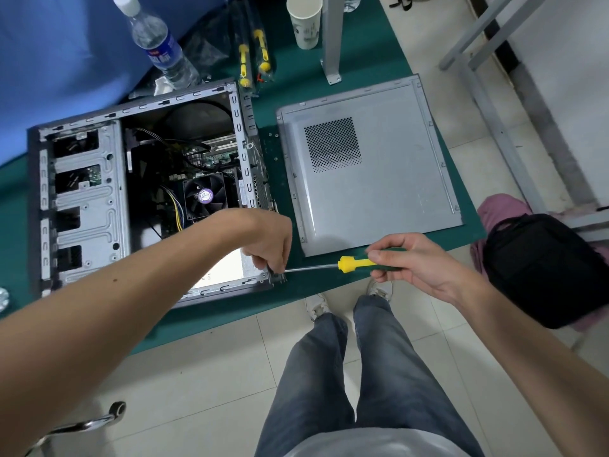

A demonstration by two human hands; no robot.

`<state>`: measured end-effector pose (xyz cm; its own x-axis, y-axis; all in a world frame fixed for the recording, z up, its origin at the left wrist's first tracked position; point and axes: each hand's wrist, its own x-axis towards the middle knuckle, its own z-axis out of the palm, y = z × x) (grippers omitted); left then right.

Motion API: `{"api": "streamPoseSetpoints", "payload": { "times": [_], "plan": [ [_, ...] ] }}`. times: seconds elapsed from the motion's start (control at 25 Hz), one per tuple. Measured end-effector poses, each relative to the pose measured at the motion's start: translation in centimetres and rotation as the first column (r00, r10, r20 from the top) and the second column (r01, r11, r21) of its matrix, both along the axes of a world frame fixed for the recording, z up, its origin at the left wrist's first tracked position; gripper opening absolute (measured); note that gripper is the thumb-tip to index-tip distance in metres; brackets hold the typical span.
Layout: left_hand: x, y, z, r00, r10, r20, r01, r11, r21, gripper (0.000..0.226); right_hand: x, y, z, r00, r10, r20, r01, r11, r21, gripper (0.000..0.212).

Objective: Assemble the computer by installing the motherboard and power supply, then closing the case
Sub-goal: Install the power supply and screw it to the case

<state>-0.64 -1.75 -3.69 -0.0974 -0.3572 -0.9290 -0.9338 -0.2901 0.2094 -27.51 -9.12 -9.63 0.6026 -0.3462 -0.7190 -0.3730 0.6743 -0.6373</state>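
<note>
The right hand (415, 262) grips a green-and-yellow screwdriver (349, 262) by its handle, the shaft level and its tip at the near rear corner of the open computer case (82, 192), where the left hand (270, 242) has fingers curled down, pinching something too small to make out. The case lies on its side on a green table (329, 285), its side panel (369, 166) flat beside it, a water bottle (158, 44) and paper cup (304, 19) behind.
</note>
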Motion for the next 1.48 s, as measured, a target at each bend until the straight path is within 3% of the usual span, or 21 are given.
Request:
{"api": "streamPoseSetpoints", "payload": {
  "times": [0.4, 0.48, 0.56, 0.6, 0.64, 0.68, 0.72, 0.76, 0.8, 0.92, 1.0, 1.08, 1.16, 1.24, 1.36, 1.48],
  "plan": [
    [-0.1, -0.2, 0.7, 0.99, -0.142, -0.006, 0.142, 0.99, 0.016, 0.011, 0.4, -0.4, -0.2, 1.0, 0.001, 0.029, -0.001, 1.0, 0.004, 0.026],
    [0.5, -0.3, 1.0, 0.998, -0.061, -0.033, 0.061, 0.998, 0.001, 0.011, 0.5, -0.5, -0.2, 0.999, -0.005, 0.035, 0.005, 1.0, 0.009, 0.023],
    [1.7, -0.2, 1.2, 0.988, 0.139, -0.069, -0.147, 0.98, -0.134, 0.014, 0.4, -0.6, -0.2, 0.999, 0.019, 0.037, -0.02, 0.999, 0.035, 0.02],
    [2.2, 0.3, 1.1, 0.963, 0.255, -0.086, -0.269, 0.924, -0.273, 0.014, 0.3, -0.7, -0.2, 0.999, 0.034, 0.038, -0.036, 0.998, 0.059, 0.018],
    [2.4, 1.2, 1.0, 0.918, 0.381, -0.112, -0.39, 0.809, -0.441, 0.013, 0.1, -0.8, -0.3, 0.998, 0.043, 0.045, -0.046, 0.996, 0.077, 0.017],
    [2.3, 2.7, 0.8, 0.855, 0.498, -0.144, -0.473, 0.636, -0.61, 0.009, 0.0, -0.9, -0.2, 0.998, 0.05, 0.049, -0.054, 0.994, 0.093, 0.018],
    [1.9, 4.5, 0.5, 0.793, 0.586, -0.166, -0.488, 0.449, -0.748, 0.008, 0.0, -1.0, -0.2, 0.998, 0.045, 0.049, -0.05, 0.995, 0.088, 0.019],
    [1.3, 6.5, -0.1, 0.747, 0.647, -0.152, -0.447, 0.319, -0.836, 0.016, 0.1, -1.0, 0.0, 0.999, 0.031, 0.036, -0.034, 0.997, 0.075, 0.019],
    [0.6, 8.4, -1.0, 0.711, 0.696, -0.102, -0.398, 0.279, -0.874, 0.027, 0.3, -1.0, 0.1, 1.0, 0.012, 0.019, -0.012, 0.999, 0.041, 0.021],
    [-1.2, 11.2, -3.4, 0.614, 0.789, 0.041, -0.409, 0.362, -0.837, 0.047, 1.3, -0.7, 0.5, 0.994, 0.036, -0.103, -0.048, 0.991, -0.121, 0.025],
    [-1.9, 11.4, -4.4, 0.641, 0.757, 0.127, -0.348, 0.435, -0.831, 0.052, 1.7, -0.6, 0.6, 0.988, 0.07, -0.14, -0.096, 0.977, -0.188, 0.024],
    [-1.9, 11.5, -5.1, 0.659, 0.738, 0.145, -0.287, 0.425, -0.858, 0.051, 1.7, -1.0, 0.9, 0.994, 0.024, -0.108, -0.039, 0.99, -0.137, 0.008],
    [-1.7, 11.8, -5.4, 0.651, 0.743, 0.156, -0.252, 0.406, -0.878, 0.045, 1.5, -1.2, 1.2, 0.999, -0.019, -0.049, 0.015, 0.996, -0.092, 0.013],
    [-1.7, 11.8, -5.3, 0.65, 0.739, 0.18, -0.238, 0.423, -0.874, 0.038, 1.5, -0.9, 1.5, 0.995, 0.0, -0.101, -0.018, 0.985, -0.173, 0.008],
    [-1.3, 11.4, -5.1, 0.685, 0.702, 0.196, -0.216, 0.453, -0.865, 0.033, 1.9, -0.1, 1.5, 0.967, 0.066, -0.246, -0.134, 0.953, -0.27, 0.032],
    [-0.7, 11.3, -5.0, 0.722, 0.667, 0.182, -0.192, 0.446, -0.874, 0.031, 1.6, -0.3, 1.7, 0.988, 0.046, -0.149, -0.071, 0.982, -0.173, 0.005]
  ]
}}
